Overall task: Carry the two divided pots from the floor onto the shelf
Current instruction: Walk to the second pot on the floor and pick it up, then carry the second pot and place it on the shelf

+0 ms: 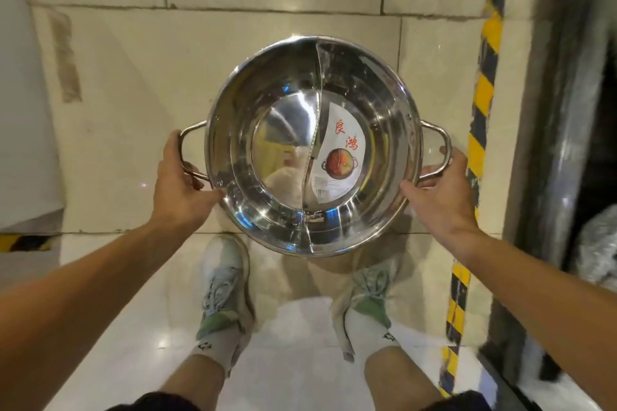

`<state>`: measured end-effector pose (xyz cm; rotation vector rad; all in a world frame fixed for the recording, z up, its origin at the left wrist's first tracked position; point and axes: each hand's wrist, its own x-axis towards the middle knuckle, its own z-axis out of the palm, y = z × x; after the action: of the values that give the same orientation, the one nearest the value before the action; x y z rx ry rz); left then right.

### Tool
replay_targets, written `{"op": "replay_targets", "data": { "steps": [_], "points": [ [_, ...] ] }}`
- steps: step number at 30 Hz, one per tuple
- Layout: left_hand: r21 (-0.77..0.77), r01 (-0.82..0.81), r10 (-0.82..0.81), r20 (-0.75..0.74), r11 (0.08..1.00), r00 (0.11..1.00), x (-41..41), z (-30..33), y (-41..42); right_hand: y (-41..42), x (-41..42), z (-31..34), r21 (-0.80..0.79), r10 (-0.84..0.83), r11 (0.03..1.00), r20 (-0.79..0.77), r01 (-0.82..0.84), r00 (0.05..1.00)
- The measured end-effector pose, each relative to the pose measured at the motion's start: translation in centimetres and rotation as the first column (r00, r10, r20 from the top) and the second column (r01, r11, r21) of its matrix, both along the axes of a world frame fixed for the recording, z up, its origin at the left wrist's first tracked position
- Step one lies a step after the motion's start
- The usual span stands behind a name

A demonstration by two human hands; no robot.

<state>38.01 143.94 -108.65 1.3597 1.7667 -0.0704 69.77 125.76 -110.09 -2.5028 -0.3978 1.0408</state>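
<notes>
Both hands carry one divided pot above the floor, over the person's shoes. Left hand wraps the left handle, thumb on the rim; right hand cups the right handle from below, fingers curled. To carry well, keep the rim level and both holds firm. Neither the second pot nor the shelf is in view.

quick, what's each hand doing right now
Left hand: closed on the left handle of the divided pot.
Right hand: closed on the pot's right handle.
</notes>
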Motion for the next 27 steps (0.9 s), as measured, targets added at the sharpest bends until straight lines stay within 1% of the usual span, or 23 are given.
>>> {"op": "replay_targets", "data": {
  "steps": [3, 6, 10, 14, 17, 21, 24, 27],
  "points": [
    [0.026, -0.007, 0.006, 0.038, 1.0, 0.999, -0.5, 8.3, 1.7, 0.7, -1.1, 8.8, 0.016, -0.037, 0.999, -0.011, 0.037, 0.999],
    [0.08, 0.006, -0.014, 0.091, 0.997, 0.996, -1.0, 17.9, 3.2, 0.8, -2.3, 18.1, 0.043, -0.07, 0.997, -0.011, 0.071, 0.997],
    [0.169, -0.021, -0.016, 0.212, 0.985, 0.977, -1.7, 31.1, 5.2, 1.1, -4.3, 31.2, 0.177, -0.113, 0.979, 0.027, 0.106, 0.993],
    [0.214, 0.001, -0.077, 0.347, 0.977, 0.935, -3.6, 43.5, 6.0, 0.3, -6.5, 44.0, 0.318, -0.148, 0.94, 0.04, 0.128, 0.988],
    [0.27, 0.03, -0.14, 0.397, 0.962, 0.907, -6.1, 51.2, 4.9, -1.5, -9.0, 52.5, 0.39, -0.164, 0.911, 0.047, 0.133, 0.985],
    [0.271, 0.07, -0.187, 0.435, 0.96, 0.881, -9.1, 57.7, 2.4, -5.4, -13.0, 59.8, 0.475, -0.225, 0.861, 0.038, 0.181, 0.974],
    [0.267, 0.092, -0.213, 0.471, 0.959, 0.856, -11.0, 61.0, 0.1, -9.3, -15.5, 62.8, 0.502, -0.256, 0.837, 0.009, 0.217, 0.967],
    [0.295, 0.138, -0.273, 0.487, 0.945, 0.83, -12.3, 63.6, -3.0, -13.5, -17.3, 64.6, 0.498, -0.274, 0.839, 0.035, 0.221, 0.961]
  ]
}}
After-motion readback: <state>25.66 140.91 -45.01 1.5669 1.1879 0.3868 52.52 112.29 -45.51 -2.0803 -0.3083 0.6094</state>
